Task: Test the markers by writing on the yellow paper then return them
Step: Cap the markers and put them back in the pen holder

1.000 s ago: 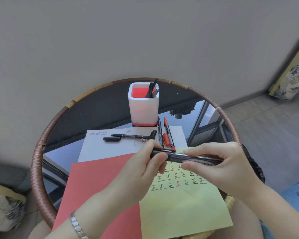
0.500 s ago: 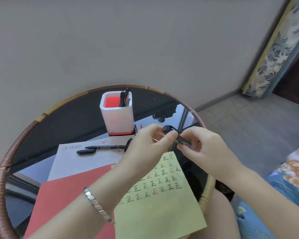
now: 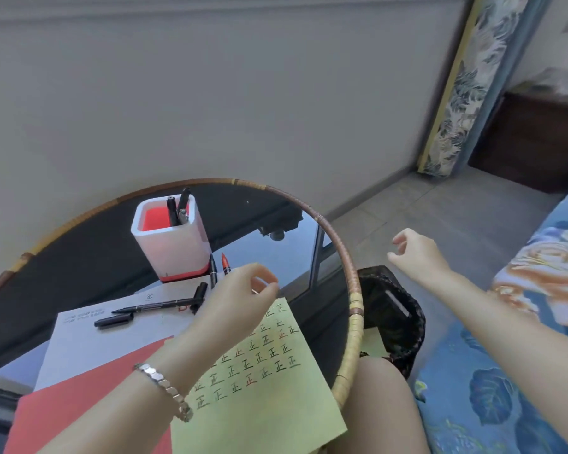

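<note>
Probably the next step is picking up another marker, since neither hand visibly carries one. The left hand (image 3: 240,299), at centre frame, hovers over the top edge of the thin, matte yellow paper sheet (image 3: 266,394), fingers curled and thumb meeting forefinger; whether it pinches something small I cannot tell. The right hand (image 3: 417,253), right of centre, hangs loosely curled and empty, above the black woven waste basket (image 3: 407,326) in the picture.

Rows of small black and red characters fill the sheet's upper part, so I would write in its blank lower half. The glossy round glass table with a wound rattan rim (image 3: 351,290) looks slick, so one palm should pin the paper. The slim uncapped black marker (image 3: 158,305) lies on the white printed sheet (image 3: 89,342), left of centre. It looks smooth, round and apt to roll, so grip it mid-barrel. Tested ones belong in the smooth white, red-lined, rounded-square plastic holder (image 3: 174,247), upper left of the table.
</note>
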The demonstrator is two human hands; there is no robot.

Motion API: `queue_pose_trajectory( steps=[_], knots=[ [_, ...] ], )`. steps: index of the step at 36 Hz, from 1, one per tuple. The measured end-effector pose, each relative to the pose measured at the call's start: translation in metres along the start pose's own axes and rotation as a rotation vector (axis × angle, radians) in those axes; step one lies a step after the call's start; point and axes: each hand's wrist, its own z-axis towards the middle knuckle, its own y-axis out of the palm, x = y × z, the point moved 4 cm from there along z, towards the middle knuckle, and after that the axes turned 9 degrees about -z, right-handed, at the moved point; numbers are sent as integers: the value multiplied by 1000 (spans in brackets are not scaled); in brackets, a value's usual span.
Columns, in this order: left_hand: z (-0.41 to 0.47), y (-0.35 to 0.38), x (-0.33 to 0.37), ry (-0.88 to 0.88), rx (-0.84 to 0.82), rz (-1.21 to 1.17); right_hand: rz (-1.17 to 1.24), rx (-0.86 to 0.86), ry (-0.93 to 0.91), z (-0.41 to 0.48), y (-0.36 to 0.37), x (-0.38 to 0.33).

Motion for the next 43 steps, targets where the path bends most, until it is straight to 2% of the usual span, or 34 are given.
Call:
queue_pose_trajectory(
  steps=[6,10,13,18,23,28,32,36,40,43],
  knots=[
    [-10,-40,-29,-61,95,29,14,-18,-250,-46,-3,-79],
    [-19,-67,-48,-101,160,27,-6,-190,-412,-86,10,-141],
    [-28,-82,-59,-123,195,25,-43,-305,-483,-109,28,-178],
    [-41,-99,-71,-121,218,-7,-146,-312,-542,-124,47,-218],
    [-49,-101,-74,-118,228,-26,-257,-373,-474,-127,61,-226],
    [-49,-94,-65,-71,241,28,-102,-365,-390,-125,63,-220],
    [-41,-79,-51,71,247,162,43,-311,-339,-120,57,-204],
    [-22,-54,-40,238,184,343,48,-239,-374,-120,41,-186],
    [-2,-35,-38,225,93,617,62,-225,-384,-120,26,-170],
    [5,-31,-37,181,101,737,85,-227,-375,-121,19,-159]
  ],
)
